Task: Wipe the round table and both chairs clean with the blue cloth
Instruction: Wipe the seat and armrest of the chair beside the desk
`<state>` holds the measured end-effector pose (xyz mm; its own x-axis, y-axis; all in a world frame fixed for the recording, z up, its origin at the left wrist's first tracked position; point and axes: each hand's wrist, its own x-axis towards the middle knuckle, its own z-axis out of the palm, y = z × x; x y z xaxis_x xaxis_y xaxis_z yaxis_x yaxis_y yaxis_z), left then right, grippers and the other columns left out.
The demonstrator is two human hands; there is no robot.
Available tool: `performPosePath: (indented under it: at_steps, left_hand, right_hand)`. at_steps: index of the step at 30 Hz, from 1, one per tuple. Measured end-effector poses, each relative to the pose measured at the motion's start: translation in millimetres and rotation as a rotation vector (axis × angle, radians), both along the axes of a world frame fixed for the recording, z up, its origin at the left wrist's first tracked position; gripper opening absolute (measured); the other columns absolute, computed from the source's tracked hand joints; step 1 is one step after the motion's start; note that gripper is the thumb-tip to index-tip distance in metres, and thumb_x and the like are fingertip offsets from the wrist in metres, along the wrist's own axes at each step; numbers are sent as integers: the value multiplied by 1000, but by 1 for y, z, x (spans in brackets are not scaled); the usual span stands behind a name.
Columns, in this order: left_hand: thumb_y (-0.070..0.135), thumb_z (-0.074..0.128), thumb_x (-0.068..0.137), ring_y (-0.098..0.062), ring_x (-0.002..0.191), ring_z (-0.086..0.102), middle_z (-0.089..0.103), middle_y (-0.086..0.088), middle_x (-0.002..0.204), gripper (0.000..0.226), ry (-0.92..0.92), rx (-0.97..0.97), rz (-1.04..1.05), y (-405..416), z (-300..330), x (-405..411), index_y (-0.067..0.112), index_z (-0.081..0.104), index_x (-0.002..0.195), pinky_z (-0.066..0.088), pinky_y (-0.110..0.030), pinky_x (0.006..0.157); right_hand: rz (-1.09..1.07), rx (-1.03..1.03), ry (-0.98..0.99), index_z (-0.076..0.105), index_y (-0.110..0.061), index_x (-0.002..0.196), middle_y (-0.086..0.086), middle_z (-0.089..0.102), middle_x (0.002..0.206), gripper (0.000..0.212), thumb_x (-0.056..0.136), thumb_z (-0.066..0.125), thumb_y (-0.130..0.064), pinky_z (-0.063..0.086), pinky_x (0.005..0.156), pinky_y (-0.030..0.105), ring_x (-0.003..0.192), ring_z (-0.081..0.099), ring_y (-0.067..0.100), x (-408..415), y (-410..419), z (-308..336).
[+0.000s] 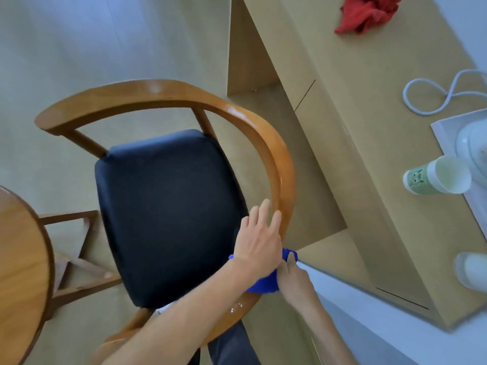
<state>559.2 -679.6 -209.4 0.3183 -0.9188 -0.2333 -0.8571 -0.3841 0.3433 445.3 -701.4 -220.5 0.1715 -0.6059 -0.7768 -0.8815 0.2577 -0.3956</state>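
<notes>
The left hand (259, 239) lies flat with its fingers straight and slightly spread, pressing down on the blue cloth (264, 284) and reaching onto the curved wooden rail (283, 177) of the chair (168, 206); the right hand (292, 279) sits just beside it, its fingers curled onto the cloth's outer edge as if pinching it against the rail, though the exact grip is partly hidden. The cloth is bunched into a small wad on the rail at the chair's near right side, most of it covered by the two hands, so its long axis cannot be read with confidence; what shows seems to run roughly across the rail rather than along it. The rail itself sweeps in a long arc from the hands away around the back of the dark seat cushion (171, 217), and that arc is the line to follow. To do this step well, I would judge that the cloth should wrap over the top and outer face of the rail and slide along the curve with steady pressure, the right hand keeping it from slipping off. The round table (21, 259) shows at the left edge, near the chair. On the desk to the right lie a red rag (369, 13), a white cord (432, 93) and a paper cup (437, 179)
</notes>
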Motion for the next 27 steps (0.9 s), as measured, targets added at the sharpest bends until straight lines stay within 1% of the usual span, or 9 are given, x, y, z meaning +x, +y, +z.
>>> performPosePath:
  at_steps: [2, 5, 8, 11, 14, 16, 20, 23, 27]
  left_hand:
    - [31, 34, 77, -28, 82, 51, 58, -10, 108, 33, 23, 44, 82, 21, -1, -30, 14, 58, 93, 40, -34, 64]
    - [49, 53, 76, -32, 83, 50, 58, -15, 98, 47, 38, 193, 149, 39, -9, -67, 8, 59, 99, 39, -42, 69]
    - [59, 72, 64, -44, 105, 50, 57, -25, 113, 80, 122, 334, 254, 39, -21, -88, 1, 49, 115, 31, -57, 91]
    - [45, 76, 65, -48, 115, 48, 55, -27, 117, 71, 202, 329, 359, 27, -27, -93, 1, 50, 113, 22, -61, 103]
    - [29, 73, 63, -46, 115, 49, 57, -25, 114, 53, 196, 305, 349, 24, -32, -95, 5, 57, 108, 22, -62, 106]
    - [26, 72, 59, -43, 115, 50, 57, -22, 114, 50, 153, 242, 301, 30, -39, -95, 8, 56, 103, 23, -60, 107]
    - [33, 72, 61, -39, 130, 41, 52, -13, 134, 49, 56, 47, 263, 53, -52, -96, 16, 61, 106, 16, -57, 111]
    - [37, 75, 56, -41, 136, 29, 37, -11, 148, 64, 29, 72, 357, 62, -45, -101, 25, 59, 116, 10, -63, 108]
    - [33, 76, 50, -42, 136, 29, 39, -20, 145, 52, 91, 65, 584, 56, -35, -112, 24, 61, 99, 4, -63, 109]
  right_hand:
    - [-63, 160, 58, 53, -9, 99, 11, 62, 96, 12, 87, 50, -13, 50, 76, 37, 88, 65, 28, -10, -25, -3]
    - [2, 211, 94, 58, 3, 85, 6, 61, 67, 32, 80, 43, -24, 48, 67, 43, 60, 60, 24, -16, -54, 6]
    - [173, -409, 2, 66, -4, 85, 3, 68, 76, 22, 88, 46, -11, 40, 66, 33, 78, 62, 25, 3, -66, 19]
    - [624, -1107, -388, 69, -7, 87, 7, 67, 95, 22, 89, 48, -12, 42, 84, 29, 95, 57, 27, 40, -71, 16]
    - [1237, -1111, -508, 69, -9, 87, 6, 68, 104, 19, 89, 50, -11, 41, 102, 39, 110, 59, 27, 57, -90, -24]
    - [1408, -1162, -439, 69, -11, 81, 4, 70, 95, 23, 91, 49, -15, 40, 99, 38, 104, 63, 26, 59, -103, -45]
    - [1359, -1317, -293, 68, -15, 74, -1, 70, 84, 25, 90, 50, -22, 40, 90, 37, 88, 65, 21, 59, -94, -63]
    - [1312, -1378, -247, 66, -15, 73, -1, 69, 81, 24, 89, 50, -21, 40, 89, 38, 84, 64, 22, 64, -88, -65]
    - [1221, -1206, -425, 67, -6, 81, 7, 69, 91, 26, 92, 45, -14, 39, 95, 37, 92, 63, 26, 54, -63, -65]
